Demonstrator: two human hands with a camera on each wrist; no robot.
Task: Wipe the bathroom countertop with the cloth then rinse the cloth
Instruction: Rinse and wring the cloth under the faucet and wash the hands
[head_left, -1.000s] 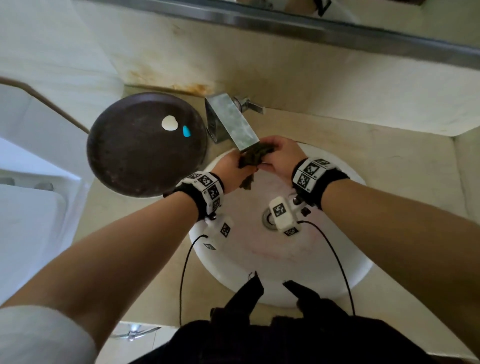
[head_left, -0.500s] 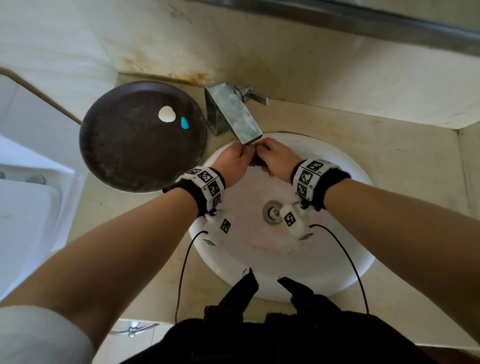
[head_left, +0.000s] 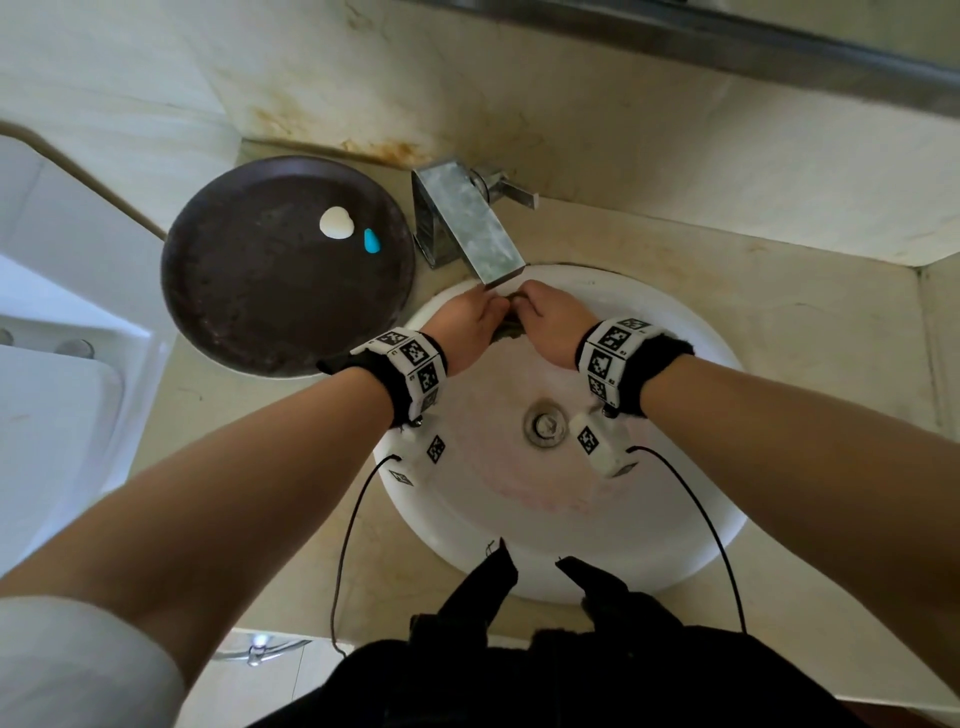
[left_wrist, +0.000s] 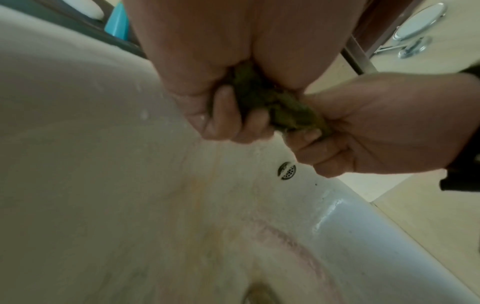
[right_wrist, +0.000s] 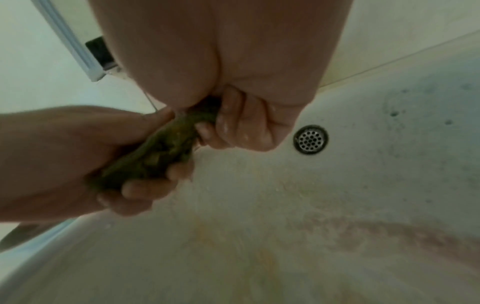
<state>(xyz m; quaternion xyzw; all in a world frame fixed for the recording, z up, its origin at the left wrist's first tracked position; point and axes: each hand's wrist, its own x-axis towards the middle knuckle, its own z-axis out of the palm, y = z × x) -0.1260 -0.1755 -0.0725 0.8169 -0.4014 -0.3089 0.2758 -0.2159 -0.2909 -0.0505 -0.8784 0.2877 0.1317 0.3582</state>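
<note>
A dark green wet cloth (head_left: 510, 328) (left_wrist: 270, 102) (right_wrist: 166, 150) is bunched into a tight roll between my two hands, over the back of the white round sink (head_left: 701, 499). My left hand (head_left: 470, 325) (left_wrist: 228, 115) grips one end with curled fingers. My right hand (head_left: 550, 322) (right_wrist: 241, 123) grips the other end the same way. Both hands sit just under the tip of the metal faucet spout (head_left: 470, 228). Most of the cloth is hidden inside the fists. I see no water stream from the spout.
A dark round tray (head_left: 260, 280) with a white soap piece (head_left: 336, 223) and a small blue item (head_left: 371, 241) sits left of the faucet. The beige countertop (head_left: 779, 322) surrounds the sink. The drain (head_left: 544, 425) lies below my hands; an overflow hole (right_wrist: 310, 139) is beside my right hand.
My hands have drawn closer together under the spout and squeezed the cloth tight; a second ago it hung loose between them. The head view has shifted slightly.
</note>
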